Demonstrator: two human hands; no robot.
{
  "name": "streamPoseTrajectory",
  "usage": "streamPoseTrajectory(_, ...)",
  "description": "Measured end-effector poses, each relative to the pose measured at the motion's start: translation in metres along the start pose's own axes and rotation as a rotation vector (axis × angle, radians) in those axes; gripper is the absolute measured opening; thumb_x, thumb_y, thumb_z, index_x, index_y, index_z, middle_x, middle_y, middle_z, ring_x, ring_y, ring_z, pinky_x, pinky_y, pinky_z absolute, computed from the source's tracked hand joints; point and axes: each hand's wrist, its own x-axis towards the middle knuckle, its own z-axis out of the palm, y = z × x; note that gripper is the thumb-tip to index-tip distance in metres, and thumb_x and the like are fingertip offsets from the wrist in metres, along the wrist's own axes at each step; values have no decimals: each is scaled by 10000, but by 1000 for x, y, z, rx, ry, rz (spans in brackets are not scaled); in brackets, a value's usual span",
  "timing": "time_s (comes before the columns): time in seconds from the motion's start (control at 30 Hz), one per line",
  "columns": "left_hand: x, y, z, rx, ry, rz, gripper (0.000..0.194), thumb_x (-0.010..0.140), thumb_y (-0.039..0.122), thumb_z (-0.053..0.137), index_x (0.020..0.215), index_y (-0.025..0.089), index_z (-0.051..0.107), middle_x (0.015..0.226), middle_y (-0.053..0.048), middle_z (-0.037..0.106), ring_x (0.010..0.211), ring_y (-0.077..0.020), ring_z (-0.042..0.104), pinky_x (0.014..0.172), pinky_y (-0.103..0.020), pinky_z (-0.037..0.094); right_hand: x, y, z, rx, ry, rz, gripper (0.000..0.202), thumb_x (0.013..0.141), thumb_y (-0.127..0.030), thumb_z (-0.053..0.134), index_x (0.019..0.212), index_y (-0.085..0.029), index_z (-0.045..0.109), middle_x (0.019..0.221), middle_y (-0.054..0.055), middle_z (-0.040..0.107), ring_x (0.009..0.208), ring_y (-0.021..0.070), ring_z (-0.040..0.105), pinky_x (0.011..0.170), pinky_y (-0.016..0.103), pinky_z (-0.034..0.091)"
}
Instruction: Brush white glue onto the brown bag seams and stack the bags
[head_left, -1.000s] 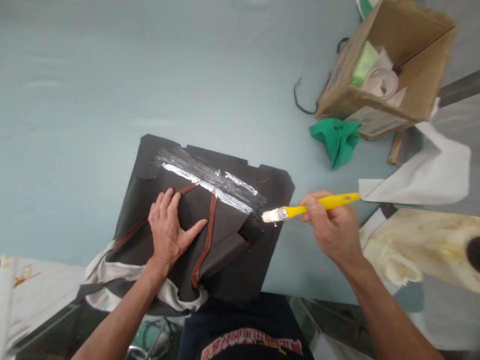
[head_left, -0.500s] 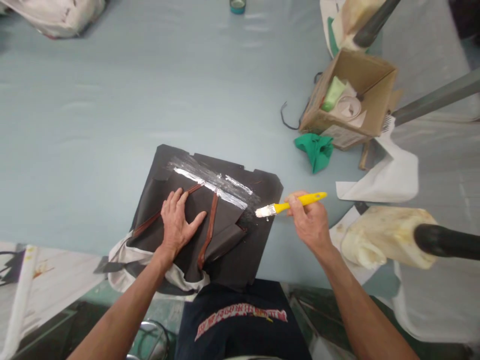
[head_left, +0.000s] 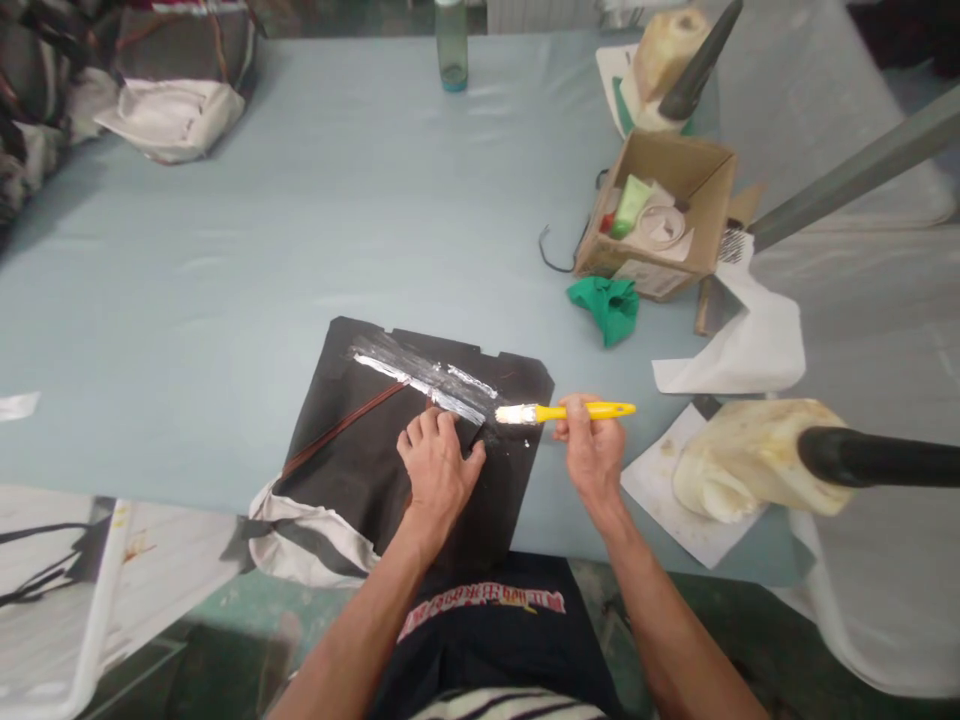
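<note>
My right hand point(head_left: 595, 455) grips a yellow-handled paintbrush point(head_left: 581, 411) just off the right edge of the dark sheet. White paste coats the bristles, which point left at the right end of a white smeared strip point(head_left: 420, 381). My left hand point(head_left: 441, 462) lies with fingers spread, pressing on the dark sheet material point(head_left: 337, 450) just below that strip. Brown trim point(head_left: 341, 430) runs diagonally over the material, and a pale cloth part point(head_left: 315, 535) hangs at its lower left. The left palm hides part of the piece beneath it.
On the right stand an open cardboard box point(head_left: 656, 265), a crumpled green cloth point(head_left: 607, 310), white paper point(head_left: 739, 345) and a stained container with a black handle point(head_left: 750, 460). A bottle point(head_left: 452, 50) stands at the back; a dark-and-white bag point(head_left: 180, 90) lies back left.
My left hand has shifted right across the dark material, toward the strip's right end. The brush has turned more level beside the strip. The view has tilted up, showing more of the far table.
</note>
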Motion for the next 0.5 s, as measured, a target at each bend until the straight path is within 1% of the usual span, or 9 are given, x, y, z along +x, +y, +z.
streamPoseTrajectory(0.07, 2, -3, 7, 11, -17, 4, 247, 914, 374, 680, 1094, 207, 657, 1118, -118, 714, 1085, -345, 622, 934, -485, 460, -5, 0, 5, 41, -10, 16, 490, 930, -677, 566, 883, -202, 673, 593, -38, 567, 550, 146, 565, 550, 276, 490)
streamPoseTrajectory(0.1, 3, -5, 9, 17, -32, 13, 167, 939, 351, 642, 1043, 222, 663, 1058, -99, 721, 1049, -331, 629, 906, -468, 456, -6, 1, 8, 56, -17, 23, 488, 931, -675, 567, 886, -201, 674, 595, -38, 568, 551, 144, 566, 549, 274, 493)
streamPoseTrajectory(0.13, 4, -7, 9, 24, -48, 23, 128, 958, 342, 612, 1004, 235, 665, 1018, -84, 724, 1026, -320, 633, 890, -456, 449, -5, 2, 11, 69, -26, 29, 488, 932, -674, 569, 889, -200, 675, 597, -38, 568, 552, 143, 564, 548, 272, 494)
streamPoseTrajectory(0.2, 6, -8, 8, 39, -77, 29, 152, 969, 379, 605, 986, 242, 668, 1003, -77, 728, 1021, -313, 635, 891, -449, 437, -2, 4, 16, 86, -51, 36, 486, 931, -673, 575, 897, -199, 678, 602, -41, 565, 551, 137, 555, 544, 267, 490)
streamPoseTrajectory(0.27, 7, -6, 3, 61, -104, 17, 260, 937, 466, 656, 1036, 226, 673, 1050, -102, 726, 1051, -334, 630, 905, -461, 428, 5, 6, 20, 91, -80, 37, 478, 927, -667, 588, 899, -199, 682, 607, -42, 563, 549, 133, 544, 538, 263, 481)
streamPoseTrajectory(0.33, 11, -2, -4, 88, -146, 15, 352, 899, 508, 700, 1071, 202, 675, 1086, -129, 722, 1075, -360, 627, 913, -474, 421, 12, 8, 25, 89, -105, 35, 470, 921, -662, 603, 900, -200, 685, 610, -42, 564, 550, 131, 538, 534, 261, 476)
streamPoseTrajectory(0.43, 22, 3, -15, 120, -246, 40, 335, 893, 451, 713, 1083, 175, 694, 1100, -149, 738, 1080, -370, 650, 919, -475, 414, 22, 11, 29, 80, -117, 35, 474, 916, -665, 602, 907, -199, 686, 617, -39, 570, 562, 134, 551, 548, 264, 497)
streamPoseTrajectory(0.5, 32, 5, -19, 135, -325, 55, 339, 889, 450, 723, 1059, 157, 718, 1079, -165, 761, 1061, -373, 675, 926, -477, 414, 26, 12, 29, 74, -100, 41, 488, 914, -674, 589, 914, -196, 685, 620, -37, 573, 572, 137, 565, 560, 267, 518)
